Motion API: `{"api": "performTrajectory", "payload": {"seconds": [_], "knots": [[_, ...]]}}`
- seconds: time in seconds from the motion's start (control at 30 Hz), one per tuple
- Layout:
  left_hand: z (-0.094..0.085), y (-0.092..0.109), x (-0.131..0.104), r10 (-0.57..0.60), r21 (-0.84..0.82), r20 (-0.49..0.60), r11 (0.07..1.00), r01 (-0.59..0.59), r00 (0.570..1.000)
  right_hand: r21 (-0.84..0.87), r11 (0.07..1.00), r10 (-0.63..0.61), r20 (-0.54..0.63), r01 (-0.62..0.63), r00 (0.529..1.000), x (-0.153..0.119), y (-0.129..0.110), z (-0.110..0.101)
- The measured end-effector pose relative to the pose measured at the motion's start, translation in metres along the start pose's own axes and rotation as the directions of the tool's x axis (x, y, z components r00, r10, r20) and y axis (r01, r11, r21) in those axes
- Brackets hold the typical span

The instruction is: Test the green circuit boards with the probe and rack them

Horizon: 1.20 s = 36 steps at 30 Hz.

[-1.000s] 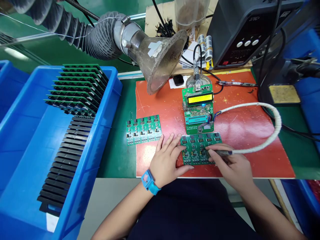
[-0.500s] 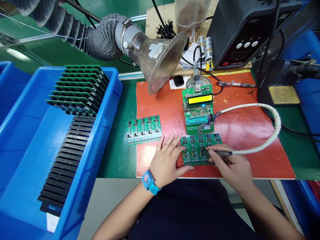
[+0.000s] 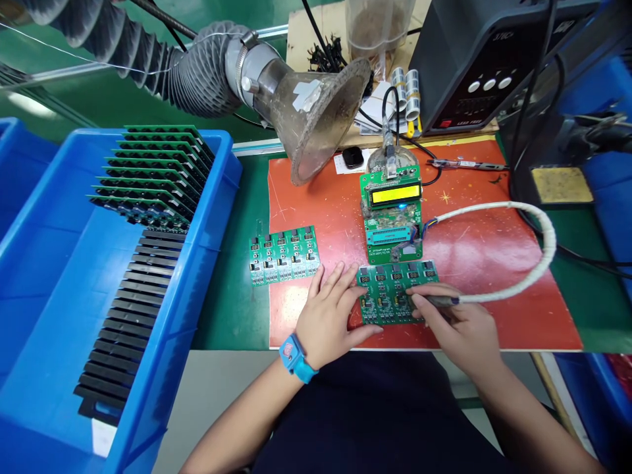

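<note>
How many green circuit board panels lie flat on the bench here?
2: one panel left of the left hand, one panel under both hands. More boards stand in the blue bin, uncounted.

I saw a glossy, scuffed red mat (image 3: pixel 484 263) at centre frame, and on it a matt green circuit board (image 3: pixel 395 289) under my hands. The probe's cable (image 3: pixel 538 257) at right looked wrapped in rough white cloth tape. The bin (image 3: pixel 49 276) at left was smooth blue plastic; the ribbed grey hose (image 3: pixel 148 59) at top ended in a grimy clear funnel (image 3: pixel 316 118).
</note>
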<state>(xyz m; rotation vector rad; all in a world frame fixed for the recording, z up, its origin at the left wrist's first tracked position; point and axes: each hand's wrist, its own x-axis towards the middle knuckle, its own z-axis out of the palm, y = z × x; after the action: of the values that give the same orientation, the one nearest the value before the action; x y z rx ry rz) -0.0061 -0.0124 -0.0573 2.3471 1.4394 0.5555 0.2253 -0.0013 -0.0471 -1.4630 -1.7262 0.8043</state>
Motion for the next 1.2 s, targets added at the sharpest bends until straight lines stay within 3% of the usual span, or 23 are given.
{"api": "performTrajectory", "payload": {"seconds": [0.27, 0.43, 0.63, 1.2], "knots": [[-0.001, 0.000, 0.000, -0.007, -0.001, 0.004, 1.000, 0.007, 1.000, -0.006, 0.999, 0.042, 0.019, -0.042, 0.999, 0.000, -0.004, -0.005], [-0.002, 0.001, 0.001, -0.005, -0.008, 0.006, 1.000, 0.005, 1.000, 0.081, 0.994, 0.082, -0.023, -0.080, 0.996, -0.005, -0.011, 0.006], [-0.002, 0.002, 0.001, -0.021, -0.015, 0.028, 1.000, 0.022, 0.999, 0.042, 0.997, -0.058, -0.061, 0.060, 0.996, -0.005, -0.011, 0.022], [-0.001, 0.000, 0.000, -0.013, -0.009, 0.025, 1.000, 0.013, 1.000, -0.047, 0.986, -0.164, -0.051, 0.161, 0.985, 0.001, -0.011, 0.026]]}}
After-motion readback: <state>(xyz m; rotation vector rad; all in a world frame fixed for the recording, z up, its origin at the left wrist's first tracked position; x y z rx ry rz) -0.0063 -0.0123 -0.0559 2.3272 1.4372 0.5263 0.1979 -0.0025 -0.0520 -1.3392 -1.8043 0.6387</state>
